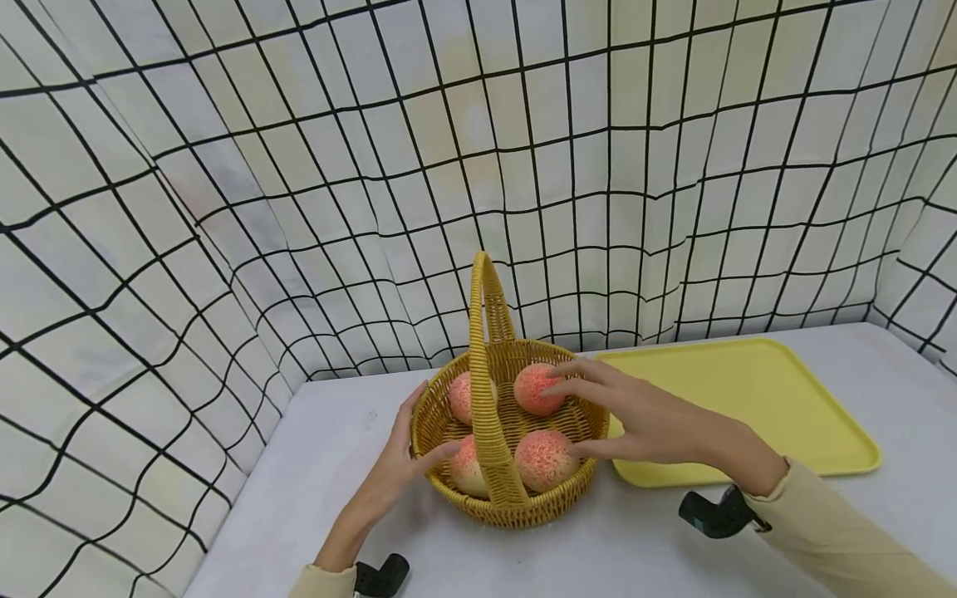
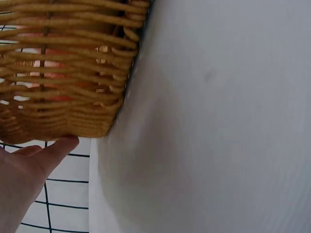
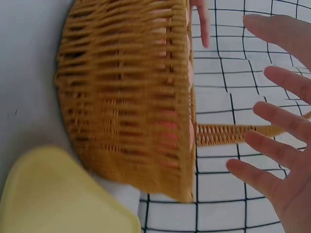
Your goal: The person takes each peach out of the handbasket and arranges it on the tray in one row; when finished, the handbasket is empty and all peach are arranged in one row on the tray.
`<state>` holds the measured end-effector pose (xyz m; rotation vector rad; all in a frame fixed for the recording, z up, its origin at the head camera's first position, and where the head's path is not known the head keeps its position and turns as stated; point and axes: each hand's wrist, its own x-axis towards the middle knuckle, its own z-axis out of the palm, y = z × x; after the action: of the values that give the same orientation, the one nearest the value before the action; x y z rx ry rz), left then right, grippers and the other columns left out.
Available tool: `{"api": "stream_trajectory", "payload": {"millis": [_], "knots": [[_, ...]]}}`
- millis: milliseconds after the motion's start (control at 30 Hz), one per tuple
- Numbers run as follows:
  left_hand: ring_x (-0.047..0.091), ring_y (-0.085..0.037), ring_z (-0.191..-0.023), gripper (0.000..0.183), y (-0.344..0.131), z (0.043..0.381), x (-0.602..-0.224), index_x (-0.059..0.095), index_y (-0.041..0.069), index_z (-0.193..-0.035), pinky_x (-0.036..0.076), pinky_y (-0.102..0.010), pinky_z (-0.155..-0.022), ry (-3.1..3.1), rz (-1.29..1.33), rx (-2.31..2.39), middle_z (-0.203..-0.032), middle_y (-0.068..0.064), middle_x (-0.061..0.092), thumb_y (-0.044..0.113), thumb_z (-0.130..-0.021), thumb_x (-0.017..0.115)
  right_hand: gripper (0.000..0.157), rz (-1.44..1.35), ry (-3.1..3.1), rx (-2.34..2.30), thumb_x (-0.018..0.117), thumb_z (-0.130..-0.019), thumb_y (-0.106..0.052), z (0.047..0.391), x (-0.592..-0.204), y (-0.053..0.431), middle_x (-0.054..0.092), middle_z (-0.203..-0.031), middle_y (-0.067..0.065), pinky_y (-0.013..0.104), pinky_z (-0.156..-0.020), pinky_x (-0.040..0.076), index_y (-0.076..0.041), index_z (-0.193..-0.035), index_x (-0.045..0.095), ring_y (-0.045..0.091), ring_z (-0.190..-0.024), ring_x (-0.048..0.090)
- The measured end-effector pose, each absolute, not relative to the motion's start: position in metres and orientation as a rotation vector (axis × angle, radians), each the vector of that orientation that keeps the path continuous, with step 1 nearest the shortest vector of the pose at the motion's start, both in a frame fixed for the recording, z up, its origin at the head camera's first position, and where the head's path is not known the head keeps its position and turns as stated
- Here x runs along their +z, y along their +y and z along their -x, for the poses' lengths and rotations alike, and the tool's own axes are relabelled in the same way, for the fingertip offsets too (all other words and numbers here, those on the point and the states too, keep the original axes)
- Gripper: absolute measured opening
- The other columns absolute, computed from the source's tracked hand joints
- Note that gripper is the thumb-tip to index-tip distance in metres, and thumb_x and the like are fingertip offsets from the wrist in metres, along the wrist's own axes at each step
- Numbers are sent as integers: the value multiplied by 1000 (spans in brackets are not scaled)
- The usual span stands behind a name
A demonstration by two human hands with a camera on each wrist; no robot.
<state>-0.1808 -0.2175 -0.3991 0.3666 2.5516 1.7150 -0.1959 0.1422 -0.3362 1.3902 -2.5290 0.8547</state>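
A yellow wicker basket with a tall arched handle stands on the white table. Inside it lie several round peaches, cream with red speckles. My left hand grips the basket's left side, its thumb lapping over the rim and its fingers along the outer wall. Over the right rim hovers my right hand, fingers spread; in the head view the fingertips overlap the far right peach. The right wrist view shows those spread fingers above the rim, holding nothing.
A yellow tray lies flat on the table to the right of the basket, partly behind my right forearm. White cloth walls with a black grid enclose the back and sides of the table.
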Motion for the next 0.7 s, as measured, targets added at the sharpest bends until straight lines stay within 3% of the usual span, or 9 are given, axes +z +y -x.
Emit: {"api": "stream_trajectory", "payload": {"millis": [167,300,500,700], "knots": [[27,-42,-155,109,-216,180,-402,10,21,-168,25,-62,-122,2479,-349,1742,-171,-16,19,37,-89,83,58,-1535,-2650,1098,79,-96,-31,207,-342,125,48,-156,-1,50,-114,42,-22,-148,54,20,-144,43],[28,-40,-154,111,-216,180,-405,8,23,-167,27,-59,-121,2455,-326,1740,-170,-17,21,35,-87,85,59,-1598,-2748,1086,79,-95,-26,213,-349,116,51,-151,-4,47,-115,42,-21,-148,54,21,-142,46],[30,-40,-153,114,-221,184,-409,7,24,-168,30,-57,-119,2463,-354,1740,-170,-18,22,31,-86,86,51,-1670,-2727,1004,81,-93,-23,221,-358,107,60,-139,-3,44,-111,45,-18,-140,62,23,-132,55],[32,-40,-152,121,-221,185,-410,6,23,-168,31,-54,-118,2465,-339,1726,-170,-17,21,29,-81,90,39,-1720,-2689,1001,82,-90,-14,225,-361,103,64,-124,-10,38,-103,51,-18,-128,71,10,-117,57]]}}
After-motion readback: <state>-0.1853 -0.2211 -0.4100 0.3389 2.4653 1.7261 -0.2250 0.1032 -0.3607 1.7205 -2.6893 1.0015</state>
